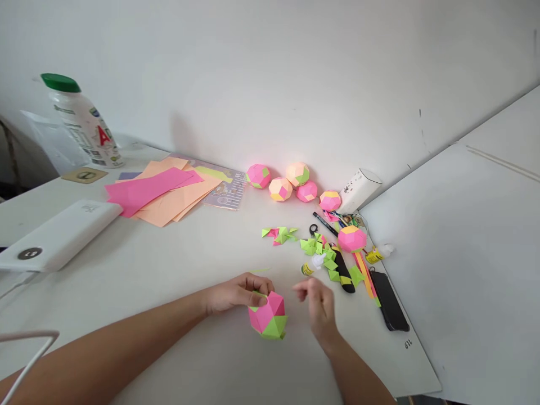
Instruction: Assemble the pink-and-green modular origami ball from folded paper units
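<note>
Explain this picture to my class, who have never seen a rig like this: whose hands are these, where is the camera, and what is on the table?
There is no robot here, only a person's two bare hands. The single picture comes from a camera worn on the head, looking forward and down.

The left hand holds a pink-and-green paper ball. The right hand is beside it, off the ball, fingers curled; nothing shows in it.

On the white table, coloured sheets and a green-capped bottle are to the left. Other faceted balls sit farther back, and folded green pieces lie to the right.
</note>
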`<state>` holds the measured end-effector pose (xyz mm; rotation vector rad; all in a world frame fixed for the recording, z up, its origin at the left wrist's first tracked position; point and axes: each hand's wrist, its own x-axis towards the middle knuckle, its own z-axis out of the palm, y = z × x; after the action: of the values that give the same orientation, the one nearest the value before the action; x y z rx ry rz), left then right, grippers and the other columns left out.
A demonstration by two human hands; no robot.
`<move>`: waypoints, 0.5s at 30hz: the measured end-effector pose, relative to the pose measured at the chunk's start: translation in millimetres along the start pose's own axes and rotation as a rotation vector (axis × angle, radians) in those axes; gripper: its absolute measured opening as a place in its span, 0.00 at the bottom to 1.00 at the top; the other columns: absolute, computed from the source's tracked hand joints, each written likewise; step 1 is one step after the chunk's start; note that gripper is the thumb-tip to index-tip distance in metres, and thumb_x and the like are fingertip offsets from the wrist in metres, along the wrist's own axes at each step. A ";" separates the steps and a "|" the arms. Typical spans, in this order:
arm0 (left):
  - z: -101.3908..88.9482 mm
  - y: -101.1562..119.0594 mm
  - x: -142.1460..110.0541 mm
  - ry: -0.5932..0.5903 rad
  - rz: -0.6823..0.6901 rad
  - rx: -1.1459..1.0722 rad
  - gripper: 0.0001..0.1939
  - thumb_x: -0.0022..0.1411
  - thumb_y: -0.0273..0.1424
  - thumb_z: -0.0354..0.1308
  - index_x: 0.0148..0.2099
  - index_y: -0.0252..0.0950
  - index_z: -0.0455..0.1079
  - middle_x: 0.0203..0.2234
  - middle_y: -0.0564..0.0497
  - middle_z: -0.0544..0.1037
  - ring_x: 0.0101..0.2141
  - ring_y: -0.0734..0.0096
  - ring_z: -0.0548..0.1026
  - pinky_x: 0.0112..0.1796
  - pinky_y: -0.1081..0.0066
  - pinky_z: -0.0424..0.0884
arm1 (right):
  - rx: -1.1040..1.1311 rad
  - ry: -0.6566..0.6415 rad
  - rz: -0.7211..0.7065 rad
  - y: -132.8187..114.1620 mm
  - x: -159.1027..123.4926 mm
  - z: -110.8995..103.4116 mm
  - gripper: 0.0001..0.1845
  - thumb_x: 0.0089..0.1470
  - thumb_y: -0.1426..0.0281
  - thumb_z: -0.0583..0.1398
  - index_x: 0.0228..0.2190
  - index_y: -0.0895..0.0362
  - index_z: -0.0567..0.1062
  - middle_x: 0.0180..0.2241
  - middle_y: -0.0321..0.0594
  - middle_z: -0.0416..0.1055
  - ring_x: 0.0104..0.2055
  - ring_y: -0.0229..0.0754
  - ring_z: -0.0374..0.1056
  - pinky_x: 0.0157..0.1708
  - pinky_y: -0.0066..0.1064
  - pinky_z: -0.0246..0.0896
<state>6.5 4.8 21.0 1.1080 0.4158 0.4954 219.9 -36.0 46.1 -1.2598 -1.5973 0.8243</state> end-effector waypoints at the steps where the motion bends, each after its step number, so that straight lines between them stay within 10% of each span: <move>1: -0.1 0.4 -0.1 0.004 -0.003 0.003 0.14 0.49 0.37 0.64 0.23 0.33 0.66 0.29 0.52 0.68 0.31 0.70 0.65 0.33 0.71 0.63 | -0.107 0.165 -0.108 2.6 5.0 -10.1 0.22 0.60 0.61 0.48 0.25 0.58 0.74 0.20 0.37 0.63 0.25 0.40 0.60 0.27 0.32 0.56; 5: -0.5 -0.1 0.1 0.006 -0.012 0.019 0.14 0.49 0.38 0.64 0.23 0.34 0.65 0.28 0.52 0.67 0.31 0.69 0.65 0.34 0.70 0.63 | -0.579 0.618 -0.141 22.3 31.9 -56.2 0.13 0.56 0.69 0.51 0.31 0.59 0.74 0.27 0.44 0.69 0.30 0.45 0.64 0.31 0.34 0.59; 15: 0.8 -0.1 0.0 0.004 -0.014 0.047 0.15 0.50 0.38 0.63 0.23 0.34 0.64 0.28 0.53 0.66 0.30 0.70 0.65 0.34 0.70 0.62 | -0.962 0.238 0.037 65.7 52.3 -74.5 0.04 0.44 0.70 0.60 0.24 0.57 0.76 0.33 0.51 0.70 0.43 0.56 0.61 0.44 0.44 0.56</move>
<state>6.9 4.2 21.2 1.1490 0.4402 0.4770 309.5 28.9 27.0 -1.9481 -1.8207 -0.1516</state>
